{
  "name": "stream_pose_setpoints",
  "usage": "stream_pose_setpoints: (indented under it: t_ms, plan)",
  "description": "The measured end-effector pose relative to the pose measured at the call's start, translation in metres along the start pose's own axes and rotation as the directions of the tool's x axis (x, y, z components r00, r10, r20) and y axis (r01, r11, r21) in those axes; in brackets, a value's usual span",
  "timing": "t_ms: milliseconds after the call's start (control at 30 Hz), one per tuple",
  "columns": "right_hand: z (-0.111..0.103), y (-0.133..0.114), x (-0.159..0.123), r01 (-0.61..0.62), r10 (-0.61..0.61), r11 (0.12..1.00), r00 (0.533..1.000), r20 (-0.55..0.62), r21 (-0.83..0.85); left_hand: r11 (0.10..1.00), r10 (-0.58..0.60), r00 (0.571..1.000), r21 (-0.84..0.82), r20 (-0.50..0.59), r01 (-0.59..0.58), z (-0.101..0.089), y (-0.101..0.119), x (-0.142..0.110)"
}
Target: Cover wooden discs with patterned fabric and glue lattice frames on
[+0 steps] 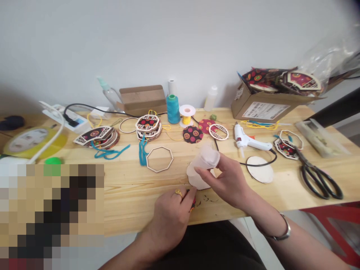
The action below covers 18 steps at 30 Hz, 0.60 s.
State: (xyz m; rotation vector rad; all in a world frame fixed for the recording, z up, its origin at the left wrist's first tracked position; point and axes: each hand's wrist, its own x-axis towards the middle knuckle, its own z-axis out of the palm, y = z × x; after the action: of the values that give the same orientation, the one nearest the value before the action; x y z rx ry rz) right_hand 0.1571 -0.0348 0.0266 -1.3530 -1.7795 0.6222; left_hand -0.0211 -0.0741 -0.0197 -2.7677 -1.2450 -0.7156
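Note:
My right hand (227,180) is closed around a whitish translucent plastic bottle (206,158), which it holds tilted over a white rounded piece (194,178) lying on the table. The lower end of the bottle is hard to make out against that piece. My left hand (173,212), with a gold ring, is closed at the piece's near edge. By its fingertips shows a scrap of dark patterned fabric (192,202), partly hidden by the fingers. Small dark bits are scattered on the wood between my hands.
Scissors (317,176), a white glue gun (250,140) with its cord, and a white oval piece (260,169) lie to the right. An octagonal frame (159,159), stacked ornaments (149,127) and teal thread (173,108) stand further back. A filled cardboard box (261,107) is at back right.

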Motion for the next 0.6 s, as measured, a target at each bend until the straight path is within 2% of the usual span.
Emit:
stream_pose_setpoints:
  t_ms: [233, 433, 600]
  plan:
    - [-0.0067, -0.0043, -0.0062, 0.009, -0.009, 1.000, 0.997, 0.071, 0.006, 1.000, 0.006, 1.000, 0.007, 0.006, -0.006, 0.0015, -0.0008, -0.0004]
    - [-0.0053, 0.0001, -0.0016, -0.065, 0.068, 0.996, 0.996, -0.049, 0.056, 1.000, 0.007, 1.000, -0.013, -0.020, -0.007, -0.0023, 0.0003, -0.0002]
    - [0.0010, 0.0032, 0.0026, -0.039, 0.042, 0.997, 0.998, -0.047, 0.065, 1.000, 0.002, 1.000, -0.001, -0.023, -0.002, -0.0021, 0.0008, 0.0015]
